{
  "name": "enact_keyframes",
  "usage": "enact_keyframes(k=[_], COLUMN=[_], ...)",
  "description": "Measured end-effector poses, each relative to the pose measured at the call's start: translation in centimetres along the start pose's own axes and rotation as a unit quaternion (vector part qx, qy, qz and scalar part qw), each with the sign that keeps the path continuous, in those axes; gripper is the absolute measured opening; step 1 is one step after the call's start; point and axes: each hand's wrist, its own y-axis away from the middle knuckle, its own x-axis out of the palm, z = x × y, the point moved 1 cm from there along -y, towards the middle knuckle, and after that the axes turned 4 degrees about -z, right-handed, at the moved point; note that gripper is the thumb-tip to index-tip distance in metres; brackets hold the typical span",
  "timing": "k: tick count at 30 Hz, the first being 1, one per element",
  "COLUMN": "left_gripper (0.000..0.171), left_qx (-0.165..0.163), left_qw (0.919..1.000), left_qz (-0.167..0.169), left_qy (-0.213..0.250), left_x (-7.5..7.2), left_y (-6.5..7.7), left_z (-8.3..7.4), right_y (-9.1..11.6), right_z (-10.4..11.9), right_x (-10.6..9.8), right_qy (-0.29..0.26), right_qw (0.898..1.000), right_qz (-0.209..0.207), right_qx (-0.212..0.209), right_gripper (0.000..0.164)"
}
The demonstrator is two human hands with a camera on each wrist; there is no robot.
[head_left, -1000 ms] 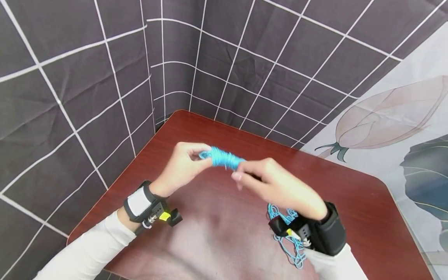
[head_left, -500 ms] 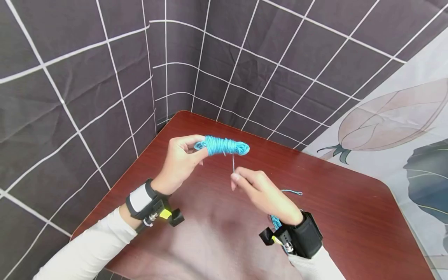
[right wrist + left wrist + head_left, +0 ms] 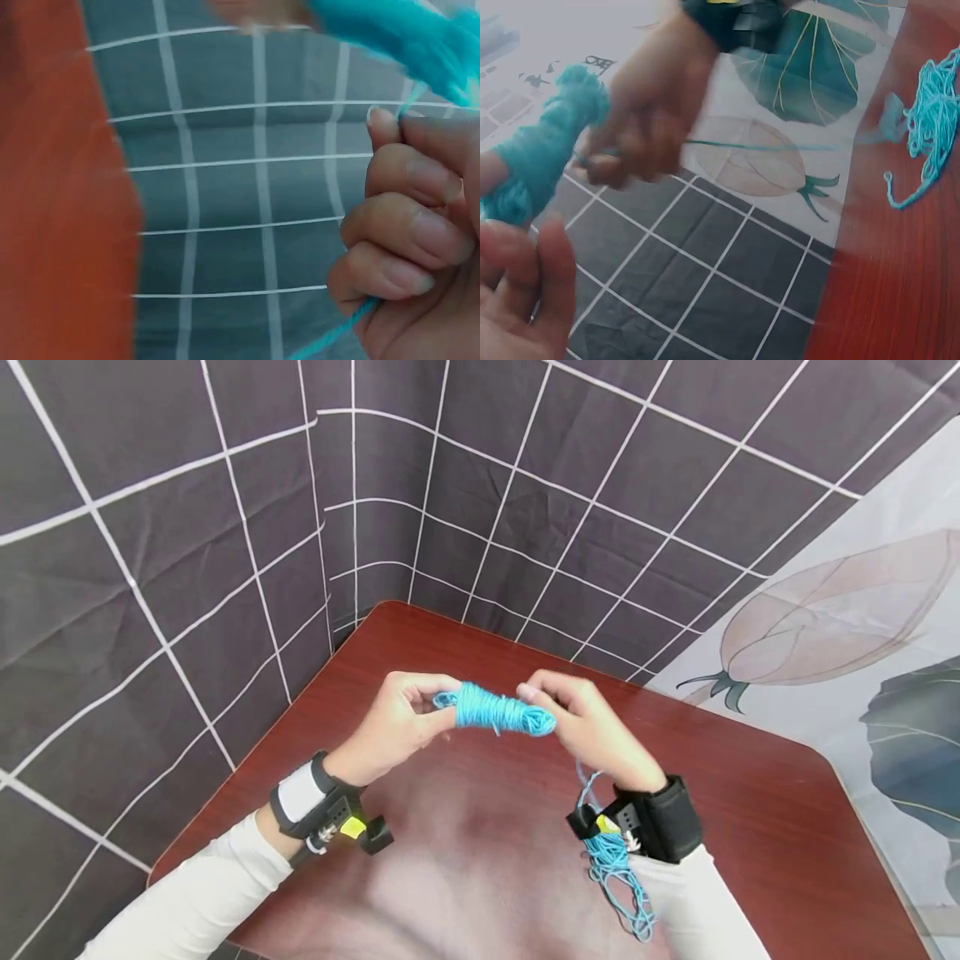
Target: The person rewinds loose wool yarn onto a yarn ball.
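Note:
My left hand [image 3: 408,714] pinches one end of a blue yarn bundle [image 3: 495,708], wound round its middle with loops at both ends. It is held up over the table. Close to the bundle's right end is my right hand [image 3: 588,722], its fingers curled and gripping the yarn strand [image 3: 337,337]. In the right wrist view that strand enters below the curled fingers and leaves between thumb and forefinger toward the bundle. From the hand it trails to a loose pile of blue yarn [image 3: 934,112] on the table.
The reddish-brown table [image 3: 750,810] stands against a dark cloth with a white grid [image 3: 570,468]. To the right hangs a white cloth with a flower and leaf print [image 3: 817,610]. The loose yarn lies partly under my right wrist in the head view.
My right hand has gone from the bundle's right end to below it, then up to its far right side, carrying the strand. The left hand dips slightly with the bundle.

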Motion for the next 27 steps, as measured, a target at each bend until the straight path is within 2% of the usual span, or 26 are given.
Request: enact_keyframes(k=[3, 7, 9, 12, 14, 16, 18, 20, 23, 25, 27], left_gripper=[0.019, 0.018, 0.017, 0.014, 0.014, 0.013, 0.015, 0.017, 0.018, 0.019, 0.019], left_qx=[0.01, 0.02, 0.029, 0.044, 0.045, 0.033, 0.011, -0.012, -0.029, -0.027, -0.018], left_qw=[0.9989, 0.9936, 0.9911, 0.9894, 0.9915, 0.9954, 0.9987, 0.9993, 0.9966, 0.994, 0.9921], left_qz=[-0.046, -0.103, -0.109, -0.087, -0.062, -0.037, -0.026, -0.035, -0.076, -0.105, -0.124], left_qy=[-0.002, -0.041, -0.07, -0.108, -0.105, -0.082, -0.044, -0.008, 0.015, 0.012, -0.004], left_x=[0.0, -0.1, -0.1, 0.1, 0.3, 0.5, 0.6, 0.5, 0.2, 0.0, -0.2], left_y=[0.0, -0.2, -0.3, -0.1, 0.2, 0.4, 0.6, 0.5, 0.3, 0.1, -0.1], left_z=[0.3, 0.8, 1.0, 1.1, 0.9, 0.6, 0.2, -0.1, -0.4, -0.4, -0.3], right_y=[1.1, 1.9, 1.6, 0.1, -1.2, -2.1, -2.3, -2.0, -0.9, -0.1, 0.7], right_z=[-1.5, -1.6, -0.6, 1.2, 1.7, 1.8, 1.1, 0.0, -1.9, -2.9, -3.1], right_x=[1.9, 3.1, 2.5, 0.7, -0.7, -1.7, -2.0, -1.5, 0.3, 1.9, 3.2], right_qy=[-0.016, 0.041, 0.096, 0.134, 0.125, 0.085, 0.037, -0.006, -0.036, -0.03, 0.001], right_qw=[0.999, 0.998, 0.993, 0.985, 0.987, 0.993, 0.997, 0.998, 0.998, 0.998, 0.999], right_qz=[0.01, 0.039, 0.074, 0.106, 0.097, 0.079, 0.063, 0.049, 0.017, -0.003, -0.001], right_qx=[0.026, 0.022, 0.003, -0.022, -0.031, -0.015, 0.009, 0.032, 0.047, 0.048, 0.04], right_gripper=[0.017, 0.021, 0.021, 0.022, 0.021, 0.02, 0.018, 0.015, 0.017, 0.019, 0.021])
